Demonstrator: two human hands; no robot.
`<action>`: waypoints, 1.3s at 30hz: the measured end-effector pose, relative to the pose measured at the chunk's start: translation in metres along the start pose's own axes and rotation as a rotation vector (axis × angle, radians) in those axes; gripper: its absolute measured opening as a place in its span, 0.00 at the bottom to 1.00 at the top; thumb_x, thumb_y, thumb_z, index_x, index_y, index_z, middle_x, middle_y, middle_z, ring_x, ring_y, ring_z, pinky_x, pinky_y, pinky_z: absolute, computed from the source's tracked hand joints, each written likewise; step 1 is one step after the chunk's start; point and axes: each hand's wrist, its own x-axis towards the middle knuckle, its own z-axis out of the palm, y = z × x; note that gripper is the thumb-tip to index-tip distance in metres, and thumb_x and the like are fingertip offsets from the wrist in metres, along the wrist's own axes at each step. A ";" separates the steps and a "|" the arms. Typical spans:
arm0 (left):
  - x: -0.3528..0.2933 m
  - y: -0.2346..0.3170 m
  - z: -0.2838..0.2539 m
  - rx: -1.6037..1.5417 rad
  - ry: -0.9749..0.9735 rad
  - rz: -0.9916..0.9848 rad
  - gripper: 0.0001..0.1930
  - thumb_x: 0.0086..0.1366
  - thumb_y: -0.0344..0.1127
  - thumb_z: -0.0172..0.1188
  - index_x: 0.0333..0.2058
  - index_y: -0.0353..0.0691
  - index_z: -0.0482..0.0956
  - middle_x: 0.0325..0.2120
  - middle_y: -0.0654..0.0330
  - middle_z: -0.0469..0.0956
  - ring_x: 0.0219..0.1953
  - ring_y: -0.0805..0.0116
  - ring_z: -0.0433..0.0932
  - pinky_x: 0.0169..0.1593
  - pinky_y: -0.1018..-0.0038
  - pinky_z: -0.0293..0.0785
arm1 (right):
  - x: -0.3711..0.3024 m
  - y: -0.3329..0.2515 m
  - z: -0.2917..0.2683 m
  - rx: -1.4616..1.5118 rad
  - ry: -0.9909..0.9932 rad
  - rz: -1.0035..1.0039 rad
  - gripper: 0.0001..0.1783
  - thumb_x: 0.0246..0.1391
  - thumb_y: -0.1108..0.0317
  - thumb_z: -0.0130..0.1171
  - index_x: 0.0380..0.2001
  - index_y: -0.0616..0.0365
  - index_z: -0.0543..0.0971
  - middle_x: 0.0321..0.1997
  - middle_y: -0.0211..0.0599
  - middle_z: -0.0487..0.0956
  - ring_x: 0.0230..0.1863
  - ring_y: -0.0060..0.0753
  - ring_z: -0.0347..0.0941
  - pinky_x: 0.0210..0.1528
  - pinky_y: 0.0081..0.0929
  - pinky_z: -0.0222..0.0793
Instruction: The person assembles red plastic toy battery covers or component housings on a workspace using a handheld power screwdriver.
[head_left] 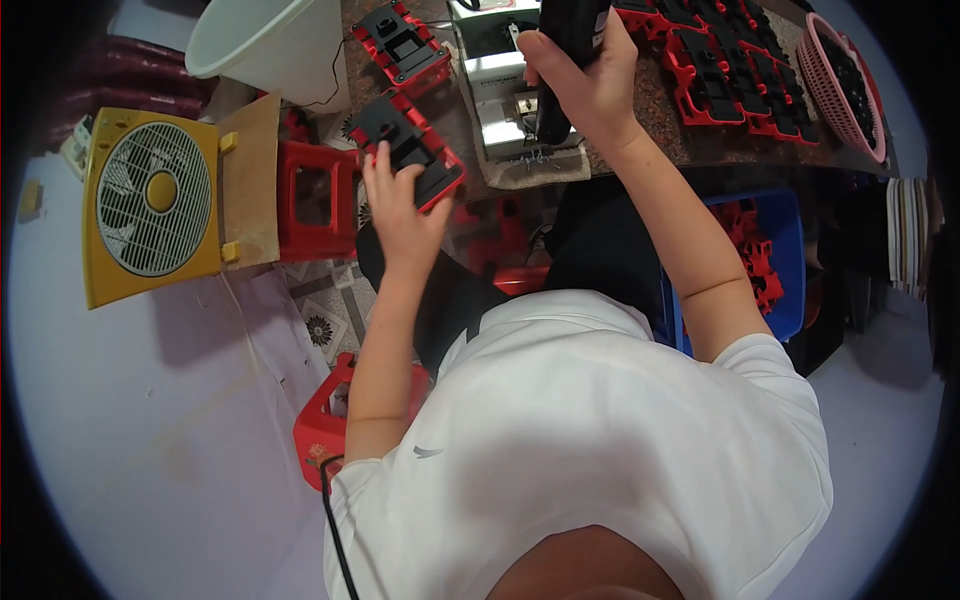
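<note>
My left hand (402,215) rests its spread fingertips on the near side of a red and black plastic housing (410,145) at the table's front left edge. My right hand (597,95) is raised over the table, closed around a long black handheld device (570,60) whose exact kind I cannot make out. Below and beside this device stands a silvery metal machine (500,100) on a cloth pad (540,175). Another red and black housing (400,45) lies farther back, left of the machine.
Several similar housings (715,75) fill the table's right side, beside a pink basket (835,85) of dark pieces. A blue crate (790,260) holds red parts. At left are a white bucket (245,45), a yellow fan (150,200) and a red stool (310,195).
</note>
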 end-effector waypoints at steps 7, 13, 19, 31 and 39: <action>0.002 0.023 0.012 -0.043 -0.035 -0.066 0.28 0.50 0.38 0.70 0.49 0.40 0.70 0.63 0.41 0.53 0.65 0.37 0.51 0.64 0.53 0.53 | 0.012 -0.014 0.003 0.097 0.013 -0.212 0.15 0.57 0.63 0.62 0.31 0.55 0.65 0.17 0.22 0.66 0.15 0.14 0.58 0.18 0.15 0.54; 0.028 -0.044 0.023 -0.726 0.186 -0.559 0.38 0.57 0.38 0.66 0.60 0.34 0.53 0.60 0.46 0.57 0.64 0.57 0.57 0.64 0.64 0.53 | 0.014 0.039 0.008 0.278 -0.057 -0.526 0.15 0.56 0.65 0.62 0.31 0.54 0.64 0.17 0.23 0.66 0.15 0.14 0.58 0.17 0.16 0.52; 0.054 -0.065 0.038 -1.050 -0.049 -0.544 0.39 0.53 0.35 0.69 0.58 0.34 0.55 0.51 0.52 0.67 0.54 0.64 0.68 0.58 0.70 0.63 | -0.005 0.008 0.005 -0.018 -0.004 -0.250 0.15 0.55 0.64 0.63 0.32 0.55 0.65 0.18 0.23 0.67 0.16 0.14 0.60 0.18 0.16 0.54; 0.041 -0.049 0.030 -1.020 -0.010 -0.567 0.31 0.53 0.33 0.68 0.51 0.36 0.60 0.45 0.55 0.72 0.47 0.66 0.73 0.53 0.71 0.68 | -0.004 -0.028 0.049 0.356 0.084 -0.015 0.19 0.54 0.57 0.65 0.33 0.61 0.70 0.22 0.33 0.75 0.19 0.20 0.70 0.21 0.19 0.68; 0.039 -0.049 0.033 -1.048 -0.006 -0.571 0.30 0.53 0.33 0.68 0.50 0.36 0.60 0.44 0.56 0.72 0.47 0.68 0.73 0.53 0.71 0.68 | -0.009 -0.032 0.054 0.175 0.031 -0.045 0.20 0.51 0.56 0.67 0.31 0.61 0.72 0.22 0.30 0.74 0.18 0.18 0.66 0.20 0.17 0.62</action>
